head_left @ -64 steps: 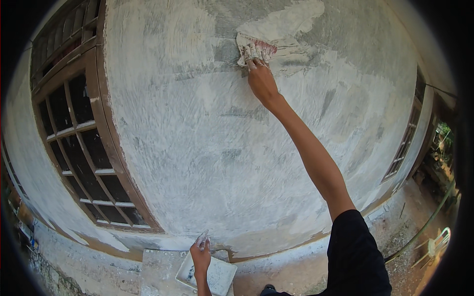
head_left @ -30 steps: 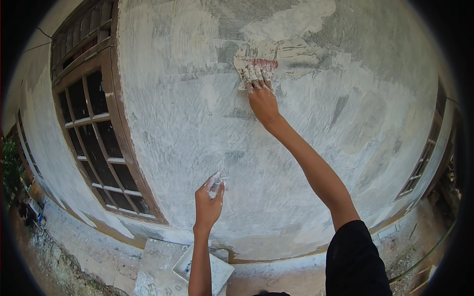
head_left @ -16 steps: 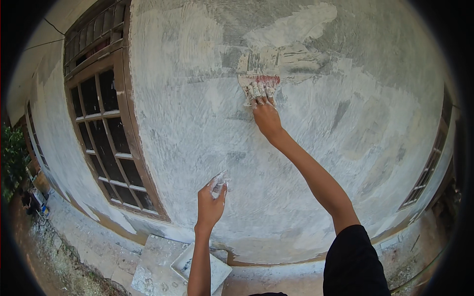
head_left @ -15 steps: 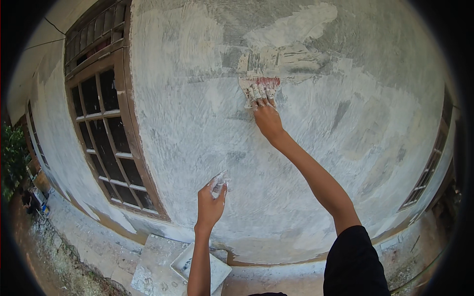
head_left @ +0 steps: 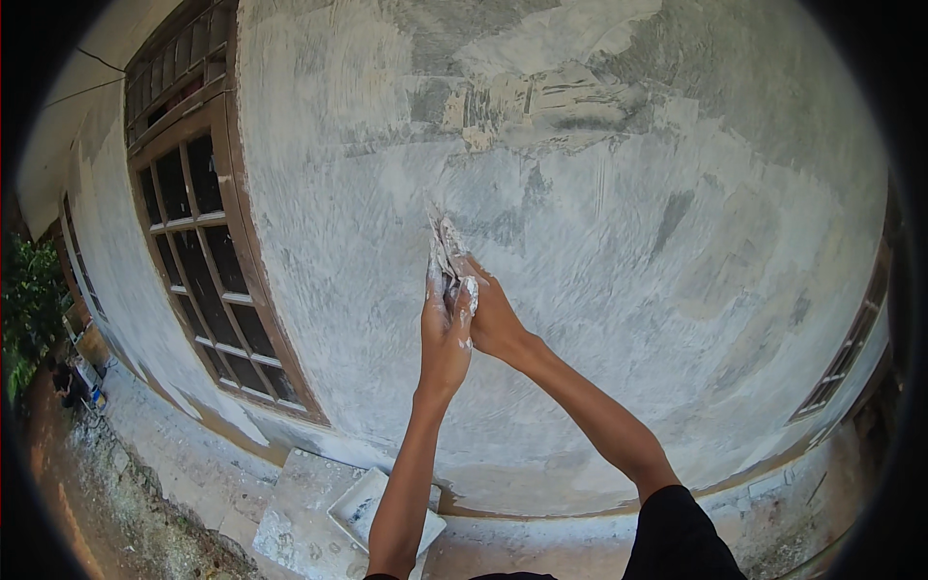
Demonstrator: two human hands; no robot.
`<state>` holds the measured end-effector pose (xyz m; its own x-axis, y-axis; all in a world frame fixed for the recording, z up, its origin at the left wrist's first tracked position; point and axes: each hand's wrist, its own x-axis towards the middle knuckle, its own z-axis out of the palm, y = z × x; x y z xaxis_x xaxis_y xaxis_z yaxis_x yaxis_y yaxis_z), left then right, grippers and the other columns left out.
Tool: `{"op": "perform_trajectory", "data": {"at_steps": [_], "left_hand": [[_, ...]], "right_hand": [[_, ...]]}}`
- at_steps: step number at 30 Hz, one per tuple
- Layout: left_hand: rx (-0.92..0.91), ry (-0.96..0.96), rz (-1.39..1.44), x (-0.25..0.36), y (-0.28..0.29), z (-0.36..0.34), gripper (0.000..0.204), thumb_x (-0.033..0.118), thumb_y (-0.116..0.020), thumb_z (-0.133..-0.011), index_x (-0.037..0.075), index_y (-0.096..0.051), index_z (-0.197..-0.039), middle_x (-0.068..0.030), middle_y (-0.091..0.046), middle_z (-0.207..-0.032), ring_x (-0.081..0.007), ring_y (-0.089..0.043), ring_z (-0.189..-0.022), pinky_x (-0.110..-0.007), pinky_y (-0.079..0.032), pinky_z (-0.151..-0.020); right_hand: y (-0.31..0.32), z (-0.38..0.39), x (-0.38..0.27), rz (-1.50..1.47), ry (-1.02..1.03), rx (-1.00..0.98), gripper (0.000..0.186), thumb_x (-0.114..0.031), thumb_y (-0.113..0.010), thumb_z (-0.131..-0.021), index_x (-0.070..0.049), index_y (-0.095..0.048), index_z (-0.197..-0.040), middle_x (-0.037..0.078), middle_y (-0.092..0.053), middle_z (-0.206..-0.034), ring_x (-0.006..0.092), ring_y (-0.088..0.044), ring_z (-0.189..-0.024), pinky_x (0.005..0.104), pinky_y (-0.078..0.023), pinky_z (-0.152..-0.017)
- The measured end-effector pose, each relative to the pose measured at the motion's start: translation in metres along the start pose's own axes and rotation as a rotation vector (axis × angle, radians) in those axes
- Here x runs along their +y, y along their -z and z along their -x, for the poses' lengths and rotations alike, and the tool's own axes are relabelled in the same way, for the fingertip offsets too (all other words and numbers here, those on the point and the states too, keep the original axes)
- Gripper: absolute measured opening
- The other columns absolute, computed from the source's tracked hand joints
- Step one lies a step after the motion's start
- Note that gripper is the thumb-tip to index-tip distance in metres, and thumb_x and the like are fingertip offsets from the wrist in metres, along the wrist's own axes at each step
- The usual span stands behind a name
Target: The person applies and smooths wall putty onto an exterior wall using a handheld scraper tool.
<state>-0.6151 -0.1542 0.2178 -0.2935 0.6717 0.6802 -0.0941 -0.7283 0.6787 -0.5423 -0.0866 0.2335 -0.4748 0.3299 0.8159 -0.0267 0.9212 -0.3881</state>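
Observation:
My left hand (head_left: 445, 343) and my right hand (head_left: 494, 307) are together in front of the wall (head_left: 619, 290), both smeared with white putty. In my right hand is a putty spreader (head_left: 439, 228), coated white and seen nearly edge-on, pointing up. The left fingers are closed against it from the left side. Whether they also hold a second thin tool of their own is hidden by putty and fingers. Above the hands, a thick cream putty patch (head_left: 551, 101) with ridges and scrape marks stands out on the grey, streaky wall.
To the left is a brown-framed window (head_left: 208, 261) with small panes; another window (head_left: 851, 353) sits at the far right. Below, a white tray (head_left: 435, 534) lies on a pale slab (head_left: 304, 512) at the wall's foot. Rough ground and a dark figure (head_left: 66, 382) appear far left.
My right hand has come down and left, off the putty patch, with the spreader. My left hand has risen to meet it. The spreader's red part no longer shows.

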Motion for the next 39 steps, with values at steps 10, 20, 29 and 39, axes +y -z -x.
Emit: {"op": "perform_trajectory", "data": {"at_steps": [10,20,29,39], "left_hand": [[0.124,-0.208,-0.345,-0.003,-0.024,-0.023,0.039,0.006,-0.046,-0.096,-0.007,-0.042,-0.132,-0.0152,-0.058,-0.117,-0.0171,-0.053,-0.103,-0.030,-0.041,-0.091],[0.361,-0.912,-0.941,-0.003,-0.010,-0.114,0.035,-0.007,-0.047,-0.087,-0.006,-0.054,-0.122,-0.0222,-0.062,-0.112,-0.0318,-0.063,-0.097,-0.039,-0.045,-0.092],[0.016,-0.891,-1.358,-0.008,-0.022,-0.193,0.048,-0.015,-0.045,-0.074,-0.006,-0.056,-0.119,-0.0237,-0.061,-0.096,-0.0398,-0.056,-0.100,-0.045,-0.037,-0.104],[-0.188,-0.653,-1.386,-0.031,0.001,-0.119,0.049,-0.017,-0.046,-0.069,-0.006,-0.057,-0.116,-0.0219,-0.062,-0.093,-0.0378,-0.057,-0.096,-0.044,-0.036,-0.106]], "right_hand": [[0.052,-0.015,0.006,-0.132,0.062,-0.233,0.056,0.008,-0.042,-0.076,0.005,-0.041,-0.132,0.024,-0.044,-0.136,0.0330,-0.043,-0.126,0.0353,-0.032,-0.106],[0.131,-0.018,-0.002,-0.024,-0.088,-0.225,0.045,-0.003,-0.057,-0.087,-0.002,-0.049,-0.131,0.014,-0.051,-0.133,0.0202,-0.048,-0.120,0.0318,-0.035,-0.103],[0.192,-0.008,0.024,-0.032,-0.049,0.024,0.043,0.009,-0.051,-0.081,0.005,-0.054,-0.124,0.010,-0.057,-0.126,0.0146,-0.051,-0.115,0.0280,-0.038,-0.099],[0.187,-0.008,0.040,-0.071,-0.169,-0.074,0.044,0.005,-0.049,-0.082,-0.010,-0.061,-0.122,0.011,-0.055,-0.130,0.0224,-0.048,-0.124,0.0336,-0.037,-0.104]]}}
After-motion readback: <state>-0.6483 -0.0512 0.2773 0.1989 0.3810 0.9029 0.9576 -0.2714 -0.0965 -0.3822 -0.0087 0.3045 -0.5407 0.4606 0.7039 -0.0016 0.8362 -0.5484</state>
